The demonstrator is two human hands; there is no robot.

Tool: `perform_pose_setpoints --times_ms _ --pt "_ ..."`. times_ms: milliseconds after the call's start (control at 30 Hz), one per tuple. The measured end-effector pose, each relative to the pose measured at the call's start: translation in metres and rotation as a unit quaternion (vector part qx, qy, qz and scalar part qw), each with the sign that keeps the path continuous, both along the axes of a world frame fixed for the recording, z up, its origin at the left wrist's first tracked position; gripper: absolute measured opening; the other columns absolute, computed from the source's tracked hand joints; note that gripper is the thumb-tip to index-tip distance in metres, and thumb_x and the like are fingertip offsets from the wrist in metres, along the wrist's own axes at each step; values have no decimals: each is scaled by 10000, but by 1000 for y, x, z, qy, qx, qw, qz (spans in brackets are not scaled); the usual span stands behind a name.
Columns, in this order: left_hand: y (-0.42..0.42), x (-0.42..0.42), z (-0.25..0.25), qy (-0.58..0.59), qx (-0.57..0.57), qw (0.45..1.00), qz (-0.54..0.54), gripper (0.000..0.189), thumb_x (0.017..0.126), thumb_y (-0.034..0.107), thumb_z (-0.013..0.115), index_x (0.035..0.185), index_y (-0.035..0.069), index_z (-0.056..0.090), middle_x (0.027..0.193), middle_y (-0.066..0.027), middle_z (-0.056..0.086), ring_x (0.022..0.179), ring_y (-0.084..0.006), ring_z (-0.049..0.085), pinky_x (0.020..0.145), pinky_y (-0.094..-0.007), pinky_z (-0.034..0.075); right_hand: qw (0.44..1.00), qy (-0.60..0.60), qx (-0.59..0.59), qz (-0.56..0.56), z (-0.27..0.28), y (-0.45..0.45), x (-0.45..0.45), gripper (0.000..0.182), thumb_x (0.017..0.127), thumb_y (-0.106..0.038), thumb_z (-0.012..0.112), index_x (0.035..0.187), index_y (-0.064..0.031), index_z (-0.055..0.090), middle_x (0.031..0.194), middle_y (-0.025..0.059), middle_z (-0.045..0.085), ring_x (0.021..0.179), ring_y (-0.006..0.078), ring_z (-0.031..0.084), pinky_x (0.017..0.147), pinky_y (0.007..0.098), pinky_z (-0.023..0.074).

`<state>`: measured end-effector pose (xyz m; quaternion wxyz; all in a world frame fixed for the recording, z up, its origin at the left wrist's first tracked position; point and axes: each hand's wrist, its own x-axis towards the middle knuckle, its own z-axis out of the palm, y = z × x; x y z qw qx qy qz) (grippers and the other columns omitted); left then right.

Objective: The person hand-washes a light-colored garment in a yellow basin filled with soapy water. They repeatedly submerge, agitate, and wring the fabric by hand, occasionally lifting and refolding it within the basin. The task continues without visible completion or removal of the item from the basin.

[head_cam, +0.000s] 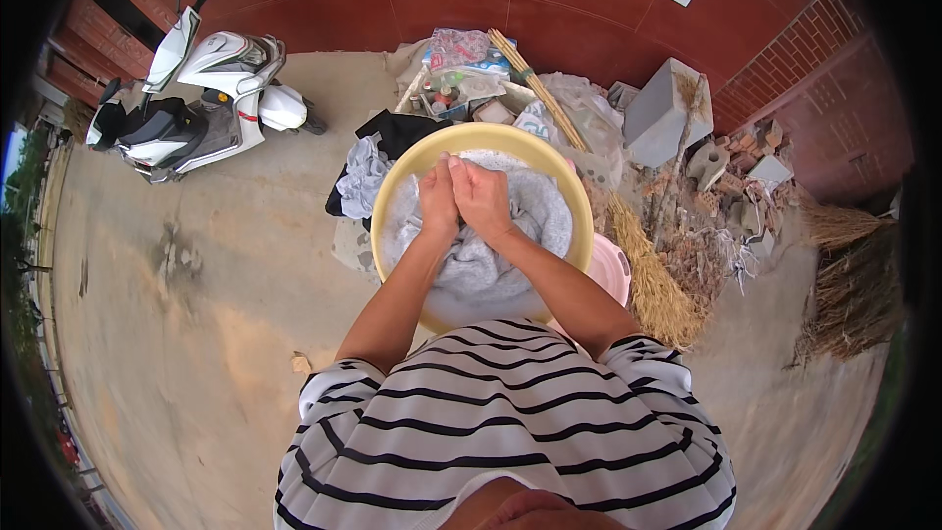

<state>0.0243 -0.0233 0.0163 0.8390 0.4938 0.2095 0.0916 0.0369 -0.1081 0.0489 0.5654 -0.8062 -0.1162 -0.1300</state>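
Note:
A yellow basin (581,235) holds a wet grey garment (544,206) in cloudy, sudsy water. My left hand (438,199) and my right hand (482,195) press together over its far left part, thumbs side by side. Both hands have curled fingers and appear closed on folds of the garment. My fingers hide the gripped cloth itself. The rest of the garment lies bunched to the right of my hands and below my wrists. White foam (500,158) lines the far side of the basin.
Light grey cloth (366,165) and black cloth (397,129) lie left of the basin. A pink basin (611,269) and a straw broom (655,280) are on the right. Behind stand bundled sticks (541,92), a box of bottles (441,99) and a concrete block (666,114). A white scooter (213,103) is parked at left.

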Motion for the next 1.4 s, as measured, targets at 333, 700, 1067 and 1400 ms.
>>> perform_pose_setpoints --times_ms 333,700,1067,1400 --pt "-6 -4 4 24 123 992 -15 441 1063 302 450 737 33 577 679 30 520 629 -71 434 558 -278 378 997 60 -31 -44 -19 0 32 331 981 -275 550 824 -26 701 669 247 608 630 446 627 568 489 492" --pt "-1 0 -16 24 43 998 -25 421 1051 272 460 756 11 608 689 38 528 663 -71 417 554 -289 365 996 -50 -58 44 -7 2 -5 379 993 -228 541 732 31 633 617 222 580 556 383 602 560 447 471" --pt "-8 0 -14 -9 136 991 -21 422 1048 256 457 737 16 610 670 39 516 648 -67 423 553 -274 368 999 20 -46 7 -28 -10 32 316 941 -226 605 716 -5 618 667 233 603 615 430 615 537 477 468" --pt "-5 -9 -10 20 90 995 -35 357 1042 270 479 869 12 653 773 15 603 701 -71 501 645 -250 429 999 33 -34 27 -10 -8 15 264 939 -240 606 784 -32 658 676 211 619 602 413 615 530 453 471"
